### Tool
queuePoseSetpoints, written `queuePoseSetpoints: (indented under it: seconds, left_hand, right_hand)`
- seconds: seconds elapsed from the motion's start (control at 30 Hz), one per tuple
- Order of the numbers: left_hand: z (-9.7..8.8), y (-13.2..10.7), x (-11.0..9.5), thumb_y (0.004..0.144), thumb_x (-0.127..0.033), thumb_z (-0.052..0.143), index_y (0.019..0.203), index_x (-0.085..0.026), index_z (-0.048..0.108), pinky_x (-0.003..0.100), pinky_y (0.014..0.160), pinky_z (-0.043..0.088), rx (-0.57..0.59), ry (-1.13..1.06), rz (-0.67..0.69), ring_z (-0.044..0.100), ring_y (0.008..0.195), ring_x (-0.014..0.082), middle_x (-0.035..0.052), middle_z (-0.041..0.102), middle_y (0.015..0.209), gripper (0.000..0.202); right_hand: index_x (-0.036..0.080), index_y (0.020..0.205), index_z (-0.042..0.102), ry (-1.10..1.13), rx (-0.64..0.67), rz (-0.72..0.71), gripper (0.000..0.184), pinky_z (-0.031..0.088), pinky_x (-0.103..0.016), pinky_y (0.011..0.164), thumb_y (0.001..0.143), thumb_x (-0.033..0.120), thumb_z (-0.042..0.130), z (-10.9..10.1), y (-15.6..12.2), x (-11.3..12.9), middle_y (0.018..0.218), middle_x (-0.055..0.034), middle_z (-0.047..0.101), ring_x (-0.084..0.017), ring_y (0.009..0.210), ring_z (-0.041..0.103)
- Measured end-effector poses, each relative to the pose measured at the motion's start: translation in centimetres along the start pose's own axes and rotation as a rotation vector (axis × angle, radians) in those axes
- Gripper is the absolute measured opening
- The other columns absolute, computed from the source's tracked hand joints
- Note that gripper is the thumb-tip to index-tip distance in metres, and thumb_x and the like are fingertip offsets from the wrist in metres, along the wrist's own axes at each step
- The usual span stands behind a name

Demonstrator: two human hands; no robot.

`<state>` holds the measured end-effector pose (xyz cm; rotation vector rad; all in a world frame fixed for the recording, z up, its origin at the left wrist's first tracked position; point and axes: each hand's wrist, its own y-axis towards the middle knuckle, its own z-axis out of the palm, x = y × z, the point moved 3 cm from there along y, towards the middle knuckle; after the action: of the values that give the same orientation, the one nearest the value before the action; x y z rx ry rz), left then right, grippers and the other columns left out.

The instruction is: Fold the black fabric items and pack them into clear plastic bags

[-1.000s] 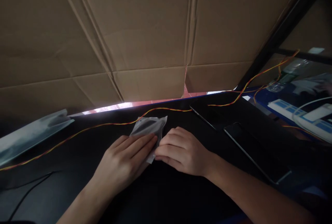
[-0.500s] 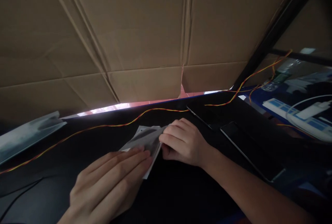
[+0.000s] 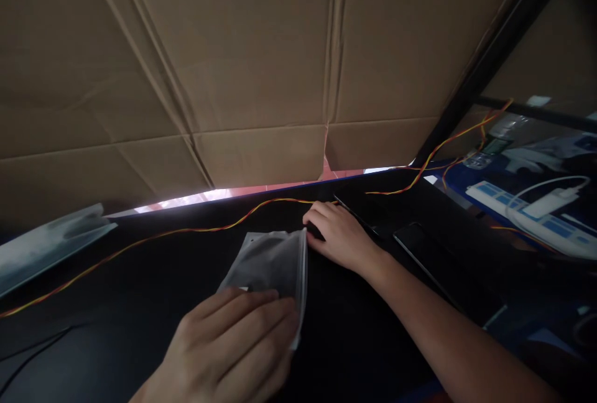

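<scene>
Two hands are seen over a dark counter [image 3: 140, 278], with one small translucent pouch [image 3: 270, 260] between them, just below the middle of the frame. The pouch is laid flat on the counter, and something dark is enclosed in it. Its near edge is pressed down by the left hand [image 3: 233, 347], low in the frame: the fingers are stretched out flat and close together on the plastic, and nothing is gripped. The right hand [image 3: 338, 235] is set at the pouch's upper right corner, its fingers loosely curled toward the counter; whether anything is pinched under them cannot be told.

As far as can be judged, the pouch is already laid down and smoothed flat, and no contents are seen outside it. Whether its mouth is sealed cannot be made out in the dim light.

A twisted red-and-yellow wire [image 3: 186, 230] is strung across the counter behind the pouch. A second pale pouch [image 3: 51, 244] is left at the far left. A dark flat phone [image 3: 420, 247] is laid to the right of the right hand. Brown cardboard [image 3: 256, 67] fills the upper frame.
</scene>
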<state>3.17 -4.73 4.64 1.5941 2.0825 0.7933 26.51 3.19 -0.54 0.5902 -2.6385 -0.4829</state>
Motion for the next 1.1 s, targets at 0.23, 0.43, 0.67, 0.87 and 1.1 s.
queuePoseSetpoints:
  seconds: [0.23,0.43,0.67,0.87,1.1]
  left_hand:
    - [2.8,-1.4,4.1,0.106,-0.053,0.054,0.141,-0.016,0.065,0.051,0.093,0.062,0.251,0.01,-0.3,0.071,0.123,0.0357,0.0158,0.073,0.138,0.052]
    - [5.6,-4.2,5.4,0.113,-0.05,0.039,0.167,-0.018,0.036,0.063,0.118,0.048,0.34,0.104,-0.512,0.042,0.157,0.0402,0.0165,0.048,0.168,0.063]
    - [5.4,-5.3,4.6,0.112,-0.056,0.041,0.174,-0.032,0.002,0.071,0.121,0.042,0.424,0.116,-0.588,0.037,0.16,0.0403,0.0111,0.035,0.176,0.078]
    - [1.8,-13.2,7.8,0.107,-0.059,0.051,0.174,-0.038,0.013,0.078,0.121,0.034,0.491,0.283,-0.647,0.037,0.158,0.0456,0.0118,0.033,0.176,0.08]
    - [-3.4,-13.6,7.6,0.106,-0.055,0.051,0.164,-0.037,0.041,0.06,0.113,0.054,0.418,0.279,-0.621,0.06,0.143,0.0399,0.0089,0.054,0.164,0.061]
  right_hand:
    - [0.022,0.079,0.069,0.205,0.22,0.126,0.014,0.039,-0.027,0.062,0.09,0.023,0.079,-0.9,-0.7,1.0,0.076,0.0035,0.069,-0.012,0.067,0.06]
    - [0.024,0.102,0.077,0.449,0.326,0.25,0.022,0.043,-0.028,0.065,0.087,0.037,0.085,0.3,-1.2,3.4,0.088,0.0002,0.079,-0.016,0.076,0.07]
    - [0.02,0.092,0.067,0.671,0.325,0.342,0.007,0.048,-0.024,0.063,0.089,0.019,0.073,1.4,-1.3,4.9,0.083,0.0,0.074,-0.014,0.073,0.068]
    - [0.022,0.096,0.06,0.549,0.222,0.412,0.006,0.054,-0.034,0.072,0.09,0.022,0.061,-1.6,-1.0,1.0,0.092,-0.0046,0.069,-0.021,0.082,0.067]
    - [0.022,0.13,0.057,0.277,0.026,0.189,0.042,0.052,-0.046,0.1,0.094,0.037,0.069,-2.6,-1.5,2.4,0.128,-0.0128,0.062,-0.03,0.119,0.062]
